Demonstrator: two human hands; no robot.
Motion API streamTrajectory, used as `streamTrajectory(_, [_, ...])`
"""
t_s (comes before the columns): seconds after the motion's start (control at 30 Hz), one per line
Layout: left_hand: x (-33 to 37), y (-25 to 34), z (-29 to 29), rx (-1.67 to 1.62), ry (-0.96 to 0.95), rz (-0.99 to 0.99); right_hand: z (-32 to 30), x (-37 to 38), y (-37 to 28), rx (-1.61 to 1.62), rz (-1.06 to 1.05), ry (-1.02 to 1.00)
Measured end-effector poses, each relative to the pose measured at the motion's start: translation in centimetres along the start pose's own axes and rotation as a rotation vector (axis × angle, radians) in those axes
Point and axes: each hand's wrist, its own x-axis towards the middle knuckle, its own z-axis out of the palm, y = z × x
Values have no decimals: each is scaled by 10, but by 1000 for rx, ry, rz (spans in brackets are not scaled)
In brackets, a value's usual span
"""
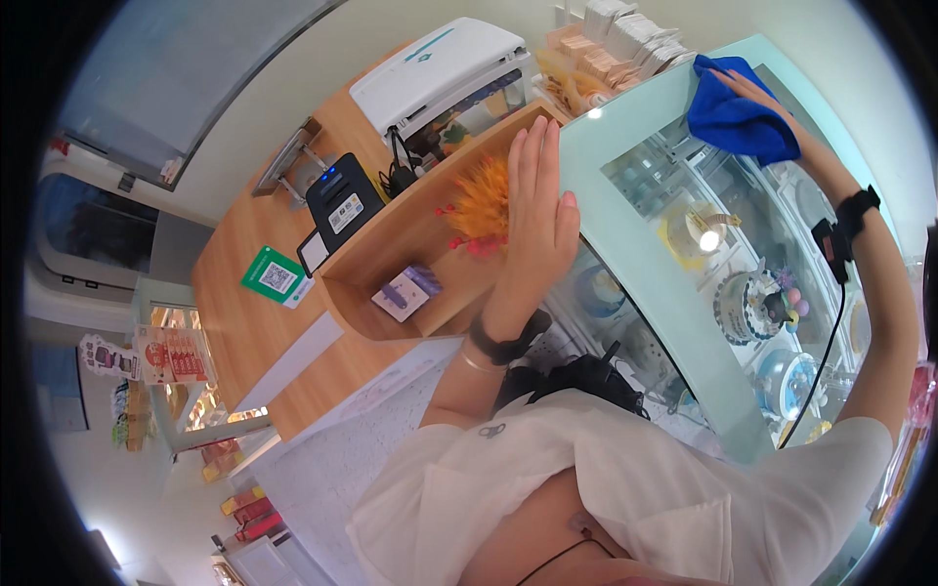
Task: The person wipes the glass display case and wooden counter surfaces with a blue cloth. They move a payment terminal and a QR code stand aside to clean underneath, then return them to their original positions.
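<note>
A blue cloth (731,119) lies bunched on top of a glass display case (586,181) with pale green borders. My right hand (757,95) holds it against the glass at the far right, fingers stretched over the cloth and its folds hanging below the palm. My left hand (535,200) is open and holds nothing. Its fingers point up, straight and side by side, next to the case's left border. Behind it, orange dried flowers (479,200) with red berries are partly hidden in a wooden counter recess (357,303). Under the glass stand several decorated cakes (747,308).
Left of the recess, a wooden counter (239,230) carries a black payment device (342,200), a green code card (277,277) and a white printer-like machine (440,73). A small purple-and-white box (405,293) sits in the recess. Stacked paper bags (625,44) stand behind the case.
</note>
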Motion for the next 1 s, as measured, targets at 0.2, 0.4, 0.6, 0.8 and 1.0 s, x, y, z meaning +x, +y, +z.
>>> streamTrajectory(0.2, [-4,-1,-1,39,8,-31,9,46,139,370,143,62])
streamTrajectory(0.4, [-2,8,-4,15,-29,-109,9,2,271,675,568,131])
streamTrajectory(0.6, [-3,8,-8,15,-17,-75,17,-133,344,640,666,275])
streamTrajectory(0.8, [-6,-3,-1,-56,11,-35,14,-238,347,459,611,401])
streamTrajectory(1.0, [-4,-3,-1,-55,-18,-35,22,-180,243,471,785,281])
